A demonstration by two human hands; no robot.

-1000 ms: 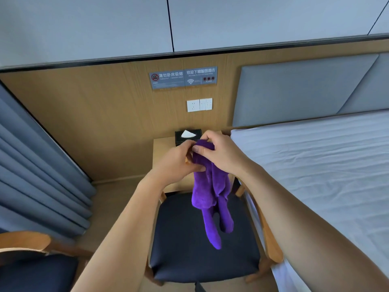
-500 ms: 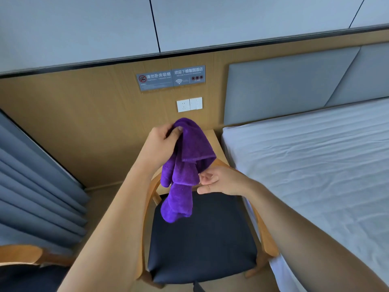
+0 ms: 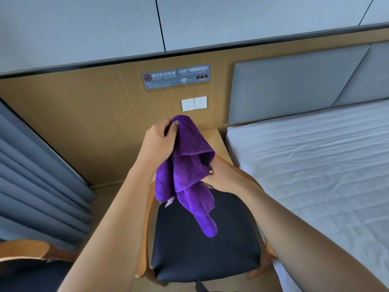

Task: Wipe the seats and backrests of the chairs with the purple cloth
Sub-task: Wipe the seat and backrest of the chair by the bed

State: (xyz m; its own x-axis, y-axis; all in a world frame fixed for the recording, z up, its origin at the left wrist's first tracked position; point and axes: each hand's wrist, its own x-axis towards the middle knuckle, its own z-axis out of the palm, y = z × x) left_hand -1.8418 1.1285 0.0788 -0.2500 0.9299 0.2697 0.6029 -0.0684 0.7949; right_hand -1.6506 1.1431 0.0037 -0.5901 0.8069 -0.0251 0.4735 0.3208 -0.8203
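Both my hands hold the purple cloth (image 3: 187, 165) in the air above a chair (image 3: 202, 258). My left hand (image 3: 160, 142) pinches its top edge between thumb and fingers; my right hand (image 3: 223, 178), lower, curls its fingers into a side fold. The cloth hangs crumpled over the chair's dark seat. A bed (image 3: 315, 165) lies to the right, a second chair (image 3: 25, 248) at lower left.

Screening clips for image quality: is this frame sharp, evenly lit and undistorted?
Head view: even light, no glare; the purple cloth, left hand and right hand are sharp, without motion blur; wide-angle distortion bows the black wall strip and the edge of the bed; the small print on the wall sign is illegible.
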